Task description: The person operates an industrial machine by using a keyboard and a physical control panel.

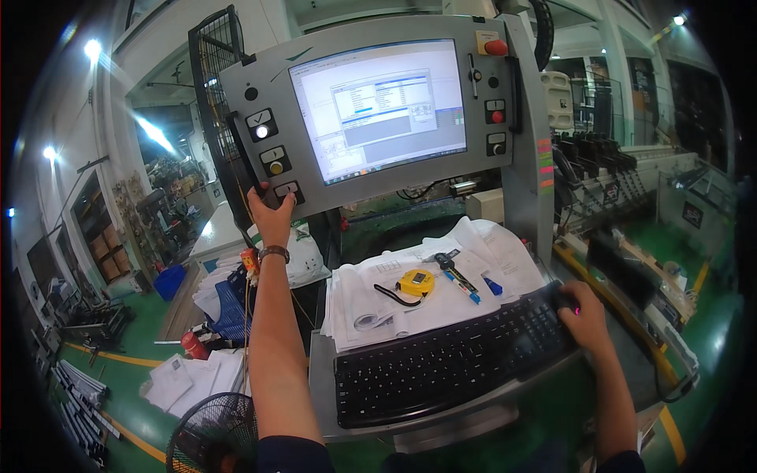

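My left hand (pixel 274 216) reaches up to the lower left corner of a grey control panel (pixel 363 186). Its thumb touches a push button (pixel 287 191) there, and its other fingers rest, spread from the thumb, by the lower end of a black handle (pixel 246 150). Under my right hand (pixel 587 317) is a dark computer mouse (pixel 564 301), mostly covered by the fingers, at the right end of a black keyboard (pixel 449 359). The panel's lit screen (pixel 378 110) displays a window with lists.
Behind the keyboard lie paper sheets (pixel 371 280) with a yellow tape measure (pixel 415 282), a blue cutter knife (pixel 464 288) and calipers (pixel 446 260). Lower left, a black fan (pixel 213 433) stands near stacked papers (pixel 177 382). A red emergency knob (pixel 495 48) sits at the panel's upper right.
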{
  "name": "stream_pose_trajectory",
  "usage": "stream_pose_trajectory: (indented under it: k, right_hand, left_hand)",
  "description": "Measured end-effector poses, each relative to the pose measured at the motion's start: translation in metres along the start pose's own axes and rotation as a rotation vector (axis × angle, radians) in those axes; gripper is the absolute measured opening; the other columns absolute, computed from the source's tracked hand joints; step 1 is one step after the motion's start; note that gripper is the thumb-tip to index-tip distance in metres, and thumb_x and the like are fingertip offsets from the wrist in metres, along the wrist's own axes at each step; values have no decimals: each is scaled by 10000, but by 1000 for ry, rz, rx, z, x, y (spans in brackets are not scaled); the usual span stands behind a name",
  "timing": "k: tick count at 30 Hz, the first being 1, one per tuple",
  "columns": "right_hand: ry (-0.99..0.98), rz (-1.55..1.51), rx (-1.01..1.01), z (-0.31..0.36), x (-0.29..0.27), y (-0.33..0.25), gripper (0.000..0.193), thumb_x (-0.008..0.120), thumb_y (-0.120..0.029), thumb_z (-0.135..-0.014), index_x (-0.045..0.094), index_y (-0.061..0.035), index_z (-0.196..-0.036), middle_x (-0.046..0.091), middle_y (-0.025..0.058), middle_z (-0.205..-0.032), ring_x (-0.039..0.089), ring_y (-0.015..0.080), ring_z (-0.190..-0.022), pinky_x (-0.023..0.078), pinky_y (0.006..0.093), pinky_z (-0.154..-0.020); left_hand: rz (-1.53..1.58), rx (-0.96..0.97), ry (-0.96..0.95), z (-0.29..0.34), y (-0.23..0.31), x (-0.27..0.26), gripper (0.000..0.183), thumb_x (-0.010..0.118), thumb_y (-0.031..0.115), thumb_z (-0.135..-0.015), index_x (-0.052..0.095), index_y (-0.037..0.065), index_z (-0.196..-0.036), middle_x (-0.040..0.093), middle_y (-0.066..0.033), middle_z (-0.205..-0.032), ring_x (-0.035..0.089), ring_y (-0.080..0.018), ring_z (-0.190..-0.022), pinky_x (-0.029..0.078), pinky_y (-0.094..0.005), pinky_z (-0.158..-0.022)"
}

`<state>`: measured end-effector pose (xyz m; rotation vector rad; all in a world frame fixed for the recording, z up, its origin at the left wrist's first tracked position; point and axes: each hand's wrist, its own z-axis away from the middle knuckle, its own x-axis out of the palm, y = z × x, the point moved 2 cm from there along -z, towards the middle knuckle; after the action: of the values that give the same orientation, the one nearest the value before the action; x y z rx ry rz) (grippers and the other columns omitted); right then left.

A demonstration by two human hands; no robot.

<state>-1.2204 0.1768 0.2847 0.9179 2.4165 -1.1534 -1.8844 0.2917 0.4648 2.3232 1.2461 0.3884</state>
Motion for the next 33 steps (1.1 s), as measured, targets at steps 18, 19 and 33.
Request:
stream_pose_trajectory:
  k: [18, 19, 33]
  right_hand:
    - [10, 2, -3, 1, 3, 7, 433, 671, -179, -829, 723, -17, -1227, 696, 175, -1324, 708, 383, -1189, 564, 424, -1014]
    - [11, -11, 9, 1, 4, 5, 430, 672, -176, -829, 723, -16, -1225, 696, 174, -1323, 709, 382, -1189, 563, 423, -1016]
    - [-44, -8, 52, -1, 2, -4, 442, 708, -154, -860, 690, -19, -1280, 678, 173, -1359, 681, 392, -1248, 533, 430, -1061]
  left_hand:
    - [6, 6, -4, 5, 9, -2, 757, 896, 186, -867, 467, 32, -1471, 588, -173, -1399, 677, -304, -1249, 559, -404, -1056]
    - [6, 8, -2, 4, 8, -3, 751, 894, 181, -869, 468, 35, -1470, 590, -176, -1398, 679, -305, -1246, 559, -404, -1054]
    - [94, 19, -19, 2, 4, -4, 627, 853, 116, -901, 501, 51, -1416, 630, -155, -1331, 701, -272, -1199, 558, -385, -1036]
